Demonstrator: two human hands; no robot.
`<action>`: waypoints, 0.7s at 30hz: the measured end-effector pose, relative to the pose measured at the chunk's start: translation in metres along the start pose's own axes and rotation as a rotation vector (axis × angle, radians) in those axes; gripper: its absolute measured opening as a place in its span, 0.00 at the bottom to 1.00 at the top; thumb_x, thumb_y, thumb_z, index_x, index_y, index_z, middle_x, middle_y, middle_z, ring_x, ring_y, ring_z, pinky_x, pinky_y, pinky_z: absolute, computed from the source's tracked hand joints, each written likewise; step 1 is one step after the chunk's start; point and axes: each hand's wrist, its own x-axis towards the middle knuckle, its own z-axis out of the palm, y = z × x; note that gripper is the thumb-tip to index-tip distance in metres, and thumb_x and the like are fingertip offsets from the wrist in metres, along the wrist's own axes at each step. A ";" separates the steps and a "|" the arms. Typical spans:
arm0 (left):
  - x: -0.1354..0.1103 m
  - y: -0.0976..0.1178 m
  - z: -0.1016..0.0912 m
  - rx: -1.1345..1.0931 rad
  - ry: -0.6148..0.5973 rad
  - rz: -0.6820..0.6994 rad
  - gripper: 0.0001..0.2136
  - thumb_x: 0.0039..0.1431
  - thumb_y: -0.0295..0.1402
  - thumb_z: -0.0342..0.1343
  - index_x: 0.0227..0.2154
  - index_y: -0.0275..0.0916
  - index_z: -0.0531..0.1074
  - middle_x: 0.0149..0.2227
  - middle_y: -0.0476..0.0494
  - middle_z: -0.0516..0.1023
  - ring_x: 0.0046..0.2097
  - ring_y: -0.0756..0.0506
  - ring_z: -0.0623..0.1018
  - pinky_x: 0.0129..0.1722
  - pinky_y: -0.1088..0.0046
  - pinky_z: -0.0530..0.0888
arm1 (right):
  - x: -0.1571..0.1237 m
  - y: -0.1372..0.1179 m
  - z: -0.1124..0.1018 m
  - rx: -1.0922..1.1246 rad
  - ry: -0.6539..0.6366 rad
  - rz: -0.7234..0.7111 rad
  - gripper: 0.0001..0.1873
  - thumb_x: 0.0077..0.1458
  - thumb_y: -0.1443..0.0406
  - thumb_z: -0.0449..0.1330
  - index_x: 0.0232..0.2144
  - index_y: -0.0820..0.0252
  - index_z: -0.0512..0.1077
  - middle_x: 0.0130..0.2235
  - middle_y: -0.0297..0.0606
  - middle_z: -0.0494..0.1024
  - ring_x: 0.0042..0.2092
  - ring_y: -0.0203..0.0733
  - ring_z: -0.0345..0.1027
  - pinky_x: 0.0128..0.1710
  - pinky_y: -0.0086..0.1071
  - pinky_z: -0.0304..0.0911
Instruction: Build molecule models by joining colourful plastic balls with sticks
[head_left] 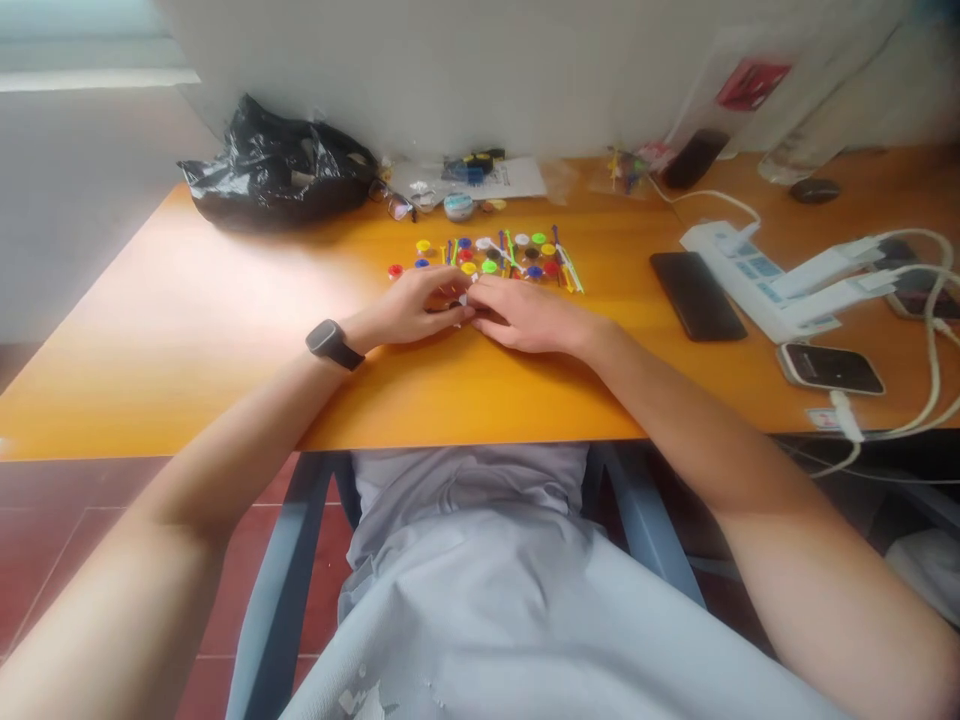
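Observation:
My left hand (412, 306), with a black watch on its wrist, and my right hand (525, 314) meet at the middle of the table. Their fingertips are pinched together around a small white and dark piece (461, 300), mostly covered by the fingers. Just beyond the hands lie several small round plastic pieces, among them a red one (395, 271), a yellow one (424, 246) and a green one (538, 238). Thin coloured plastic sticks (568, 262) lie among them, and the nearest pieces are partly hidden behind my fingers.
A black plastic bag (281, 175) sits at the back left, beside eyeglasses (397, 205) and a small round tin (459, 207). On the right are a dark phone (697, 296), a white power strip (757, 280) with chargers and cables, and a small device with a screen (831, 369).

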 end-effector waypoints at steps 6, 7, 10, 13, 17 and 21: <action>0.001 -0.002 -0.001 -0.027 -0.011 -0.017 0.17 0.64 0.48 0.62 0.45 0.38 0.75 0.42 0.44 0.80 0.43 0.45 0.78 0.49 0.62 0.76 | 0.001 0.026 0.018 0.044 0.060 -0.051 0.15 0.72 0.56 0.57 0.45 0.65 0.71 0.51 0.38 0.73 0.55 0.49 0.69 0.53 0.40 0.63; 0.001 -0.002 -0.001 -0.036 -0.016 -0.016 0.17 0.63 0.48 0.64 0.45 0.40 0.75 0.43 0.45 0.80 0.43 0.45 0.77 0.50 0.61 0.77 | 0.001 0.030 0.022 0.041 0.063 -0.050 0.17 0.73 0.55 0.55 0.46 0.65 0.71 0.52 0.37 0.72 0.56 0.49 0.69 0.53 0.40 0.63; 0.002 -0.003 -0.002 -0.051 -0.033 -0.026 0.18 0.62 0.50 0.65 0.45 0.43 0.74 0.44 0.46 0.81 0.44 0.44 0.76 0.52 0.58 0.77 | -0.001 0.034 0.025 0.019 0.071 -0.050 0.24 0.75 0.52 0.47 0.45 0.66 0.72 0.54 0.34 0.71 0.58 0.49 0.69 0.52 0.40 0.62; 0.002 -0.004 0.000 -0.061 -0.015 -0.028 0.18 0.63 0.51 0.63 0.45 0.42 0.74 0.42 0.46 0.81 0.45 0.44 0.76 0.52 0.58 0.77 | 0.000 0.032 0.023 -0.012 0.059 -0.063 0.24 0.74 0.51 0.47 0.45 0.67 0.71 0.54 0.34 0.71 0.58 0.48 0.69 0.52 0.40 0.61; 0.000 -0.006 0.003 -0.051 0.028 -0.028 0.19 0.64 0.51 0.63 0.44 0.40 0.76 0.40 0.45 0.81 0.42 0.45 0.78 0.50 0.61 0.77 | 0.005 0.032 0.019 0.097 0.066 -0.040 0.12 0.71 0.58 0.60 0.42 0.62 0.72 0.51 0.37 0.74 0.55 0.47 0.69 0.54 0.39 0.64; 0.001 -0.004 0.002 0.003 0.039 0.033 0.18 0.65 0.47 0.61 0.46 0.37 0.78 0.39 0.42 0.82 0.40 0.46 0.79 0.43 0.68 0.76 | 0.007 0.027 0.011 0.152 0.047 -0.023 0.08 0.69 0.62 0.60 0.41 0.62 0.74 0.45 0.39 0.75 0.50 0.47 0.69 0.51 0.39 0.63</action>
